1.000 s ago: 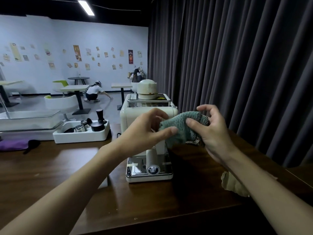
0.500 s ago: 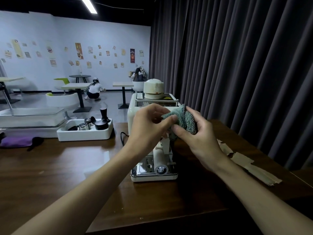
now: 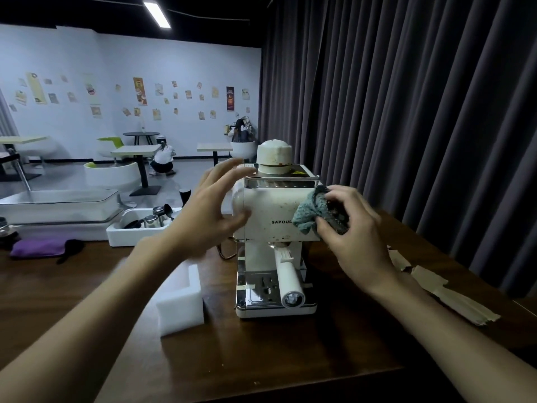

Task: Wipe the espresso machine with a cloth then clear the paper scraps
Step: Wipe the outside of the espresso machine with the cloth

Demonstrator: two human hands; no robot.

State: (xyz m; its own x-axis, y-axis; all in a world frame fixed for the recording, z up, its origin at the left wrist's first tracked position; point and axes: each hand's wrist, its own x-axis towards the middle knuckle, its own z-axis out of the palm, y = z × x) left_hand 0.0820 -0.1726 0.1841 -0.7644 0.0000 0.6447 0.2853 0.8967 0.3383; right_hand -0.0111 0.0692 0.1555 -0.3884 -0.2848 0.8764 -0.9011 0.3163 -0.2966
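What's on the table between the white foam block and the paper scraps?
The espresso machine stands between the foam block and the paper scraps, in the head view.

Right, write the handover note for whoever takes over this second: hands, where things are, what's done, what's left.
Left hand: open, fingers spread at the espresso machine's left side; contact unclear.
Right hand: grips the cloth, pressed on the right edge of the machine's front panel.
Paper scraps: on the table, right of the machine.
Done: nothing finished; specks show on the panel.
Left: wipe the machine, then clear the scraps.
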